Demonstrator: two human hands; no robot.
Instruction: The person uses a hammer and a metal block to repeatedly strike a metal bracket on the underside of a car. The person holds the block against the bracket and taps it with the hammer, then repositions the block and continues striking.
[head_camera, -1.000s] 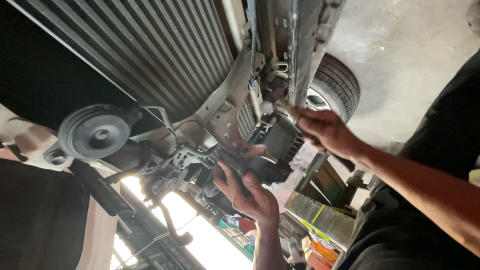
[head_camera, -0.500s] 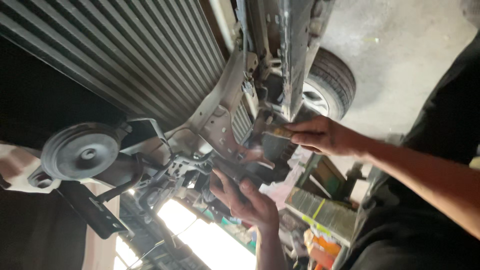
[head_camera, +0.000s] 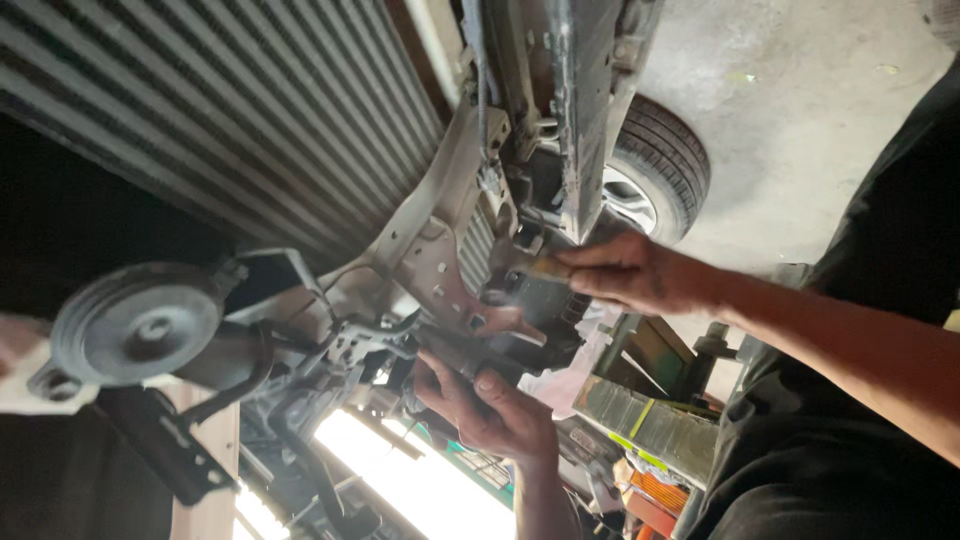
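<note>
Black box-shaped part sits low at the front of a car, just under a pale metal bracket and touching it. Both hands are on it.

On the far left, a round grey horn hangs on its own mount, well apart from the hands. Above it, the ribbed cooler runs across the upper left, uncovered, with no bumper skin in front of it. Loose-looking cables and a grey connector lie between the horn and the bracket.

The left hand comes up from below. Its fingers are curled tight around the lower edge of the black part, thumb on the front. The right hand reaches in from the right, with fingertips pressed together on a small yellowish piece at the top edge of the part. I cannot tell if this piece is a clip, a tool tip or a fastener.

As I judge it, the front is already stripped open, but the black part is not yet off. It is seated against the bracket, and no free gap shows around it.

Further right stands the front wheel on the concrete floor. Below the right arm is a green crate; what lies inside is too dark to tell.
</note>
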